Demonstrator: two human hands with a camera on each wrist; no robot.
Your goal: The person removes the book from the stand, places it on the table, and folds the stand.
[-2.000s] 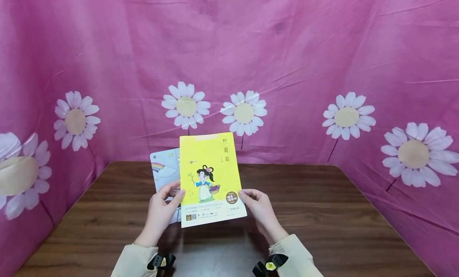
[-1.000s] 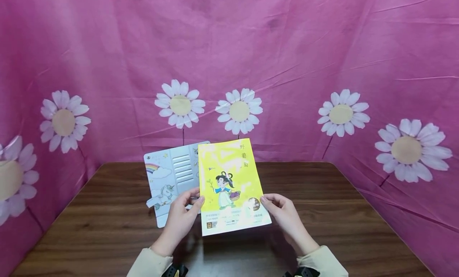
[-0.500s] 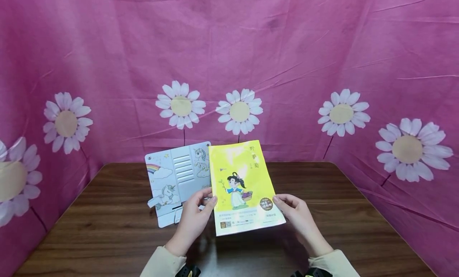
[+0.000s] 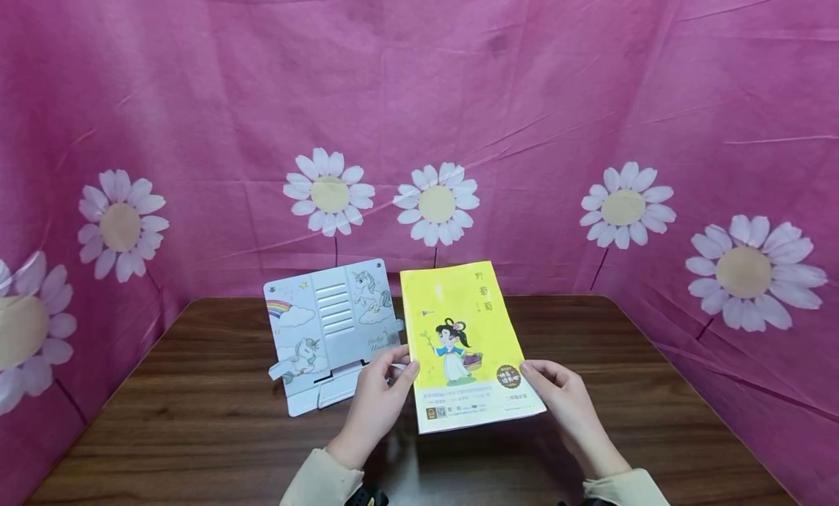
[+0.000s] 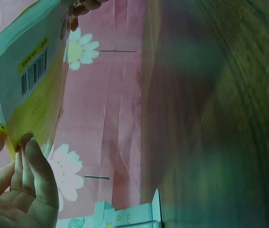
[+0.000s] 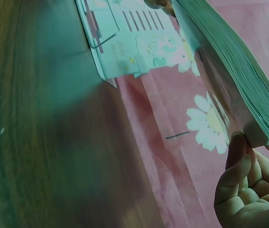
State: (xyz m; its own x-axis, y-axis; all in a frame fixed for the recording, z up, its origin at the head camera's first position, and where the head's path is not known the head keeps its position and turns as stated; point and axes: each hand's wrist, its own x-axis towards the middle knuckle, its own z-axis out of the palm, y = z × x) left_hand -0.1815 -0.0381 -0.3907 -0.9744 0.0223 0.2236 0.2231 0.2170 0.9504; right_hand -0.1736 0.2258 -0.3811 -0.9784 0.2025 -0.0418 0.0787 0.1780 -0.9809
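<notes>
A yellow paperback book (image 4: 452, 331) with a cartoon figure on its cover is held up, tilted, above the table between both hands. My left hand (image 4: 380, 404) pinches its left edge, thumb on the front cover and fingers behind. At the lower right edge, my right hand (image 4: 570, 404) grips it the same way. In the left wrist view the back cover (image 5: 34, 85) shows a barcode, and the right wrist view shows the thick page edges (image 6: 238, 71). Left of the book stands a pale blue book stand (image 4: 334, 324) with unicorn and rainbow pictures, its right side partly behind my left hand.
The dark wooden table (image 4: 197, 433) spreads beneath everything. A pink curtain (image 4: 524, 76) printed with white daisies hangs behind and along both sides of it. The stand has small side tabs and a bottom ledge (image 4: 337, 386) sticking out.
Both hands have carried the book to the right and slightly down, away from in front of the stand. More of the stand now shows. The grip on the book looks the same.
</notes>
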